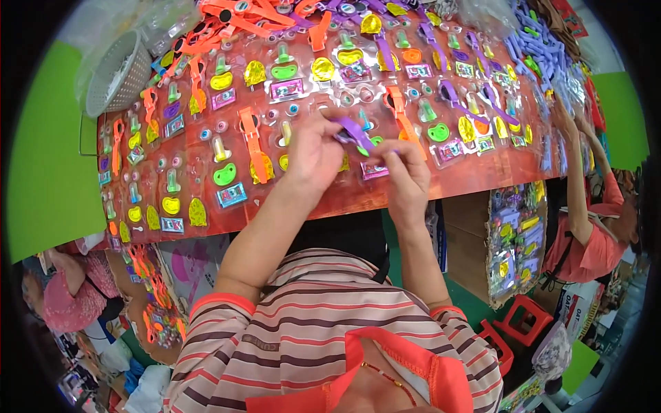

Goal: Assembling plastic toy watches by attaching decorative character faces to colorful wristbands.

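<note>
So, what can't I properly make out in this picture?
- Purple toy watch, head view: partly covered by the left fingers and right fingers.
- Pile of orange toy watches, head view: cut off by the top edge.
- Print on the small blue packet, head view: too small and blurred.
- Co-worker's hand at the right, head view: fingertips blurred among the pieces there.

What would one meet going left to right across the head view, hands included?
Large flat green surface, pale perforated plastic basket, the person's left hand, held purple plastic toy watch, the person's right hand, brown cardboard box of colourful packs, co-worker in a coral shirt.
</note>
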Action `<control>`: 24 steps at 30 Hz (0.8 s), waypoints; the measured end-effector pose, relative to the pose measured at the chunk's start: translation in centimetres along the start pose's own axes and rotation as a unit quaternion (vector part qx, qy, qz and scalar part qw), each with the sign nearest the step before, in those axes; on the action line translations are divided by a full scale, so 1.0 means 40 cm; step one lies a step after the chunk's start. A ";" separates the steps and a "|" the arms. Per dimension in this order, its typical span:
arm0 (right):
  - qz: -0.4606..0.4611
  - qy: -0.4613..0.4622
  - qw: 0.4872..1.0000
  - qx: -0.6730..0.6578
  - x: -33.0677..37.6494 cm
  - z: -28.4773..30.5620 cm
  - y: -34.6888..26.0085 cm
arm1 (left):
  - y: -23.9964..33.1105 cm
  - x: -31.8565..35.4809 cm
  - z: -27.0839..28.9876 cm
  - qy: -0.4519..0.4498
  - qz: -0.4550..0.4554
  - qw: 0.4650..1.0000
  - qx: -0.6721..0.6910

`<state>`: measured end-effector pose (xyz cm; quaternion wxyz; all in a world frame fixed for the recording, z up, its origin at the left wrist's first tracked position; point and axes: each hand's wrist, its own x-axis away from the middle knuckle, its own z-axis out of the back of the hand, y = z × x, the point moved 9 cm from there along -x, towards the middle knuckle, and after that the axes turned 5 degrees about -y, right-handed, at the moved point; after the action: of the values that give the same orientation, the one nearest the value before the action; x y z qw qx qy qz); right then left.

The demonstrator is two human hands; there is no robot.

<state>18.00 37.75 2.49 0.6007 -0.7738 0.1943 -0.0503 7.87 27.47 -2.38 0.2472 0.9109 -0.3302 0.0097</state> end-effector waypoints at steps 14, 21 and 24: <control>-0.085 -0.072 0.992 0.062 -0.101 -0.116 0.154 | 0.176 -0.022 -0.042 -0.083 -0.237 0.587 -0.769; -0.010 -0.073 0.959 0.274 -0.073 -0.117 0.124 | 0.086 -0.025 -0.019 -0.092 -0.147 0.331 -0.928; 0.116 -0.082 0.925 0.352 -0.053 -0.153 0.061 | 0.083 -0.029 -0.021 -0.101 -0.150 0.308 -0.934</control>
<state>13.54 32.45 2.18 0.8500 -0.4858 0.2029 0.0179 5.05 26.35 -0.39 0.8950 0.1004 0.0011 -0.4347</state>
